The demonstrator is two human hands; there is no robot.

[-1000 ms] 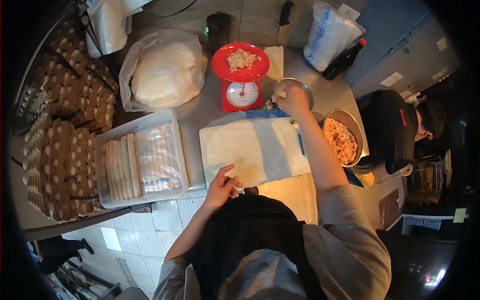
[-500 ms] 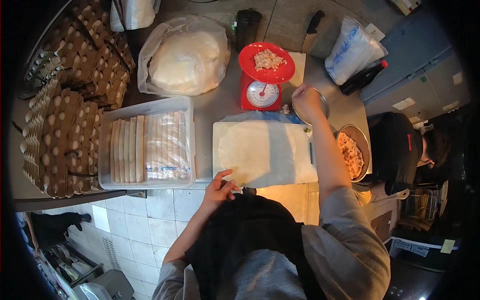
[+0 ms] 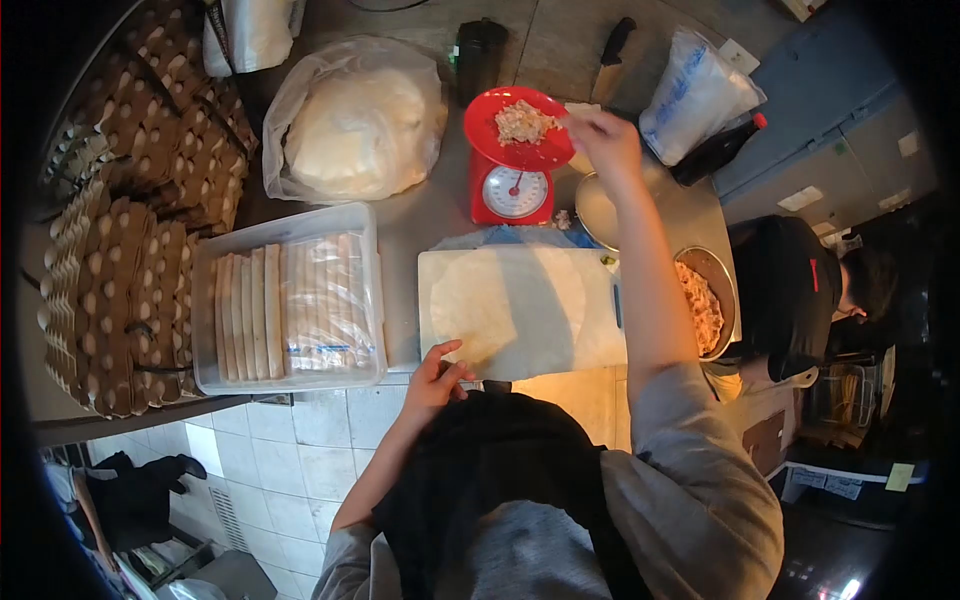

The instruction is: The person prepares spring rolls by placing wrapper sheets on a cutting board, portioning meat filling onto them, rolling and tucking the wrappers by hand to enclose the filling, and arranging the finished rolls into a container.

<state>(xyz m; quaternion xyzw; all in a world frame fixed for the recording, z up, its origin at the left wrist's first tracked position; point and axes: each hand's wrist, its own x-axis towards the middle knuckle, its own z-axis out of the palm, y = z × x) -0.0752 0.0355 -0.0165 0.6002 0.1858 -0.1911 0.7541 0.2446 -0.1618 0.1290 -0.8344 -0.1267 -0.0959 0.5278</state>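
Observation:
My right hand (image 3: 606, 143) hangs by the right rim of a red kitchen scale's pan (image 3: 545, 154), fingers pinched together; whatever they hold is too small to make out. Chopped pale filling (image 3: 524, 122) lies heaped on the pan, above the red scale's white dial (image 3: 515, 190). Below my right wrist is a round metal bowl (image 3: 598, 215). Loosely curled with its fingers apart, my left hand (image 3: 437, 380) is at the front left corner of a white cutting board (image 3: 606, 340). A large round sheet of dough (image 3: 500, 300) covers most of that board.
On the left stand a plastic tub (image 3: 377, 300) of long dough rolls and stacked egg trays (image 3: 110, 290). Behind are a bag of dough (image 3: 355, 130), a dark cup (image 3: 480, 55) and a knife (image 3: 612, 60). A bowl of orange-pink filling (image 3: 703, 310) and a co-worker (image 3: 780, 290) are at right.
My right hand has gone from over the metal bowl up and left to the scale pan's edge. My left hand stays at the board's corner. The view has shifted slightly.

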